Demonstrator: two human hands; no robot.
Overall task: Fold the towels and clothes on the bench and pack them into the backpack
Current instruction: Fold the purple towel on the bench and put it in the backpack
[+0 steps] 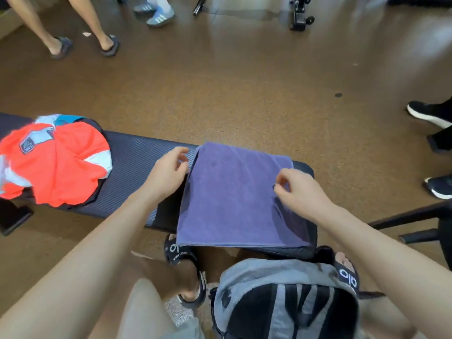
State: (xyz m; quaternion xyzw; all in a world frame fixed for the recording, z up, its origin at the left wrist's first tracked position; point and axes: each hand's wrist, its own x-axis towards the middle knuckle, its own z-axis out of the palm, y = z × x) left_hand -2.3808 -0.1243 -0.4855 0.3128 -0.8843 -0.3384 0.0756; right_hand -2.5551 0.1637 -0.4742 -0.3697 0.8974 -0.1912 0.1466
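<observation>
A purple towel (232,196), folded into a flat rectangle, lies on the right end of the black bench (137,167). My left hand (166,172) hovers at the towel's left edge with fingers loosely curled, holding nothing. Over the towel's right side, my right hand (298,189) has its fingertips drawn together; whether they pinch cloth is unclear. An orange and white shirt (56,162) lies crumpled on the bench's left end. The grey and black backpack (283,299) stands on the floor between my feet, below the bench.
Other people's legs and shoes stand on the brown floor at the far left (80,28) and along the right edge (433,113). A black frame (411,221) juts in at the right. Gym equipment wheels (300,18) sit at the back.
</observation>
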